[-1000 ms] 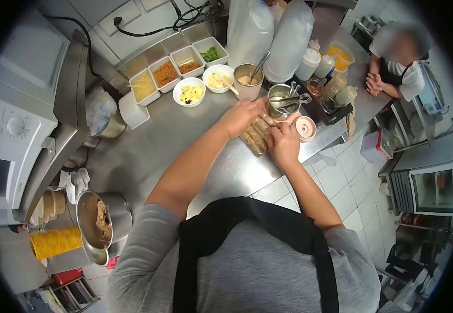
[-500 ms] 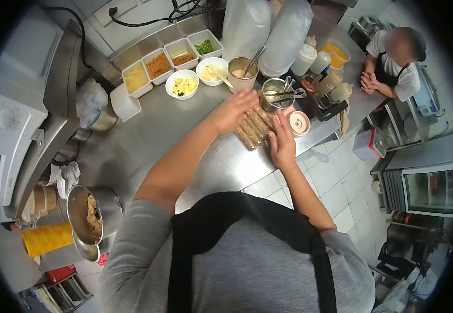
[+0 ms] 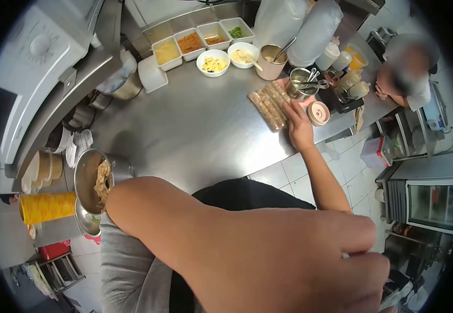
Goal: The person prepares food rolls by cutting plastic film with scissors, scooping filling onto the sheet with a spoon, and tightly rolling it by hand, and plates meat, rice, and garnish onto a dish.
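Note:
Several wrapped rolls (image 3: pixel 269 107) lie side by side on the steel counter, in what looks like clear film. Beside their right edge is my right hand (image 3: pixel 300 127), its fingers stretched out and touching the nearest roll. My left hand (image 3: pixel 341 255) is raised very close to the camera at the lower right, far from the rolls. Its fingers are curled and their tips are hidden, so anything inside does not show. A metal cup with utensils (image 3: pixel 303 85) and a round pink lid (image 3: pixel 318 113) stand just past my right hand.
Along the back of the counter (image 3: pixel 184 125) are food trays (image 3: pixel 190 44), two white bowls (image 3: pixel 213 63) and a pot with a spoon (image 3: pixel 272 61). Squeeze bottles (image 3: pixel 331 53) stand at the right. A large metal pot (image 3: pixel 120 169) is at the left. Another person (image 3: pixel 419 88) leans at the far right.
My left hand has left the rolls and come up close to the camera, its forearm crossing the lower view. My right hand stays by the rolls. The view has shifted, and the co-worker leans lower.

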`<action>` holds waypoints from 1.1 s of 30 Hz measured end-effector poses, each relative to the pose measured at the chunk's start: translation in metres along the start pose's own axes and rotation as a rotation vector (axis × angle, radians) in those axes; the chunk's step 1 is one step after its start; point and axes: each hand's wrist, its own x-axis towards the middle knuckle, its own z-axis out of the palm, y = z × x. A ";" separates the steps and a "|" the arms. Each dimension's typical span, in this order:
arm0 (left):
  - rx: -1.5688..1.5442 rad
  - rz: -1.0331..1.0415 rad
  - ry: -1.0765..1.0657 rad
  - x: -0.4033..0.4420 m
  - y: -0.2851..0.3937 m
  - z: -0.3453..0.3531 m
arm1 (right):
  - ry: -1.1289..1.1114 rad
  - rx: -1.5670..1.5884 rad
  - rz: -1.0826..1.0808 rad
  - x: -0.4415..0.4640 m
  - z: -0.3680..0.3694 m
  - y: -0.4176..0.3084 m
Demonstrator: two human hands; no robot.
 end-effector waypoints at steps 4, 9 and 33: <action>-0.028 -0.037 0.063 -0.006 0.022 -0.007 | 0.000 -0.026 -0.024 0.002 -0.003 -0.007; -0.047 -0.115 0.153 -0.026 0.046 -0.015 | 0.066 -0.206 -0.121 0.008 -0.004 -0.018; 2.365 -1.311 0.547 -0.389 0.339 -0.190 | -0.181 0.669 -0.616 0.079 0.072 -0.344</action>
